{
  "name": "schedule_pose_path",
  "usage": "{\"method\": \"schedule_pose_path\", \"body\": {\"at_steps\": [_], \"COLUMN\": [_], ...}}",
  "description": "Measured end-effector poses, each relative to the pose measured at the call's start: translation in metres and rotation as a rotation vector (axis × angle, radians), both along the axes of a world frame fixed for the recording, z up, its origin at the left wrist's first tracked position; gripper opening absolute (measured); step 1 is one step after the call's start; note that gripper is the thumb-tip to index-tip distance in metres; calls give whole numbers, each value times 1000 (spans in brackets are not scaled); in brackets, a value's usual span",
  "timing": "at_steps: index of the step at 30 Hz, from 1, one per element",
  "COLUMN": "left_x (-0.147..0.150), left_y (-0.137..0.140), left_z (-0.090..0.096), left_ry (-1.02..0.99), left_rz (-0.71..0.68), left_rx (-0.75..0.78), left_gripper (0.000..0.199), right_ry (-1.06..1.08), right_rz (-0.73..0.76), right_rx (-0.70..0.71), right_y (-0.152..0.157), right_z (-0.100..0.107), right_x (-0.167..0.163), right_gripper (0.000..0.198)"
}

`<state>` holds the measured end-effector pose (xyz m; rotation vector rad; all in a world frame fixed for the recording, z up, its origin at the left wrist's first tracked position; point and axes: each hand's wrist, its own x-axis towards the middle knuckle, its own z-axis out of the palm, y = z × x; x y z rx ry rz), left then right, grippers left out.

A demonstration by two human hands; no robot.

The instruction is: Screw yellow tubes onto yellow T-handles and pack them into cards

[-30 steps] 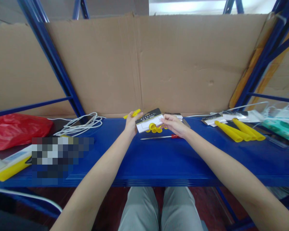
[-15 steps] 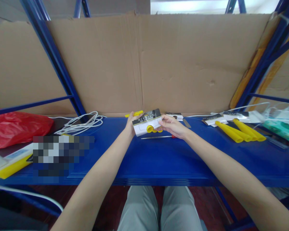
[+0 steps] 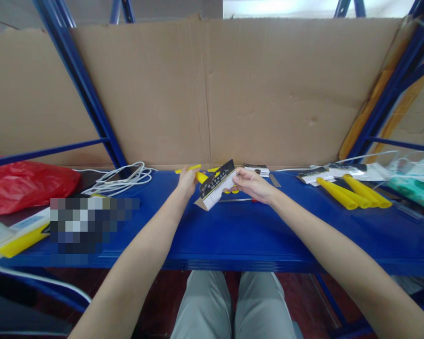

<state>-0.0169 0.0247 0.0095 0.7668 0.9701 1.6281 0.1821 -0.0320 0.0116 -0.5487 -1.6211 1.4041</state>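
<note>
Head view: above the counter (image 3: 233,240) near its back edge, left grip (image 3: 187,181) clamps yellow tube (image 3: 201,178), right grip (image 3: 251,182) folded card (image 3: 217,184).

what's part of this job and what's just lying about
Likely in the job:
- printed card, in the right hand
- yellow tube, in the left hand
- more yellow tubes

Probably just lying about:
- red plastic bag
- white coiled cable
- green packet
</note>
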Motion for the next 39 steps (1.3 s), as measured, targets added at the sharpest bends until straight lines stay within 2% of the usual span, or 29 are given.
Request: {"method": "schedule_pose_path", "body": {"at_steps": [3,8,10,14,17,20,23,29,33,36,38,39], "left_x": [-2,-1,0,2,5,8,11,17,18,20,20,21], "left_y": [-3,-12,-15,-15,-14,-16,-20,-24,-26,-30,-31,-32], "left_z": [4,10,10,8,8,9,11,10,12,15,17,17], "left_ry": [3,89,146,175,184,188,198,182,171,159,142,137], "left_rz": [104,79,33,-7,-10,-22,-42,-71,-83,-102,-114,-119], "left_rx": [-25,-71,-116,-143,-136,-131,-130,-188,-197,-208,-216,-217], "left_gripper": [55,60,67,78,76,73,77,95,94,94,95,96], "right_ry": [-9,89,151,252,274,195,76,-243,-345,-523,-793,-949], "right_rz": [-106,-378,-537,-782,-946,-1011,-1052,-1034,-1039,-1054,-1048,-1042], "right_rx": [-19,-63,-94,-99,-108,-115,-108,-93,-74,23,151,214], "right_y": [6,21,28,41,53,67,82,107,119,123,124,124], "right_z": [-1,2,4,6,7,7,7,-2,-12,-18,-21,-22], "right_x": [5,20,30,53,70,84,92,92,91,93,94,95], "right_gripper": [19,8,12,38,35,20,20,21,18,12,7,13]}}
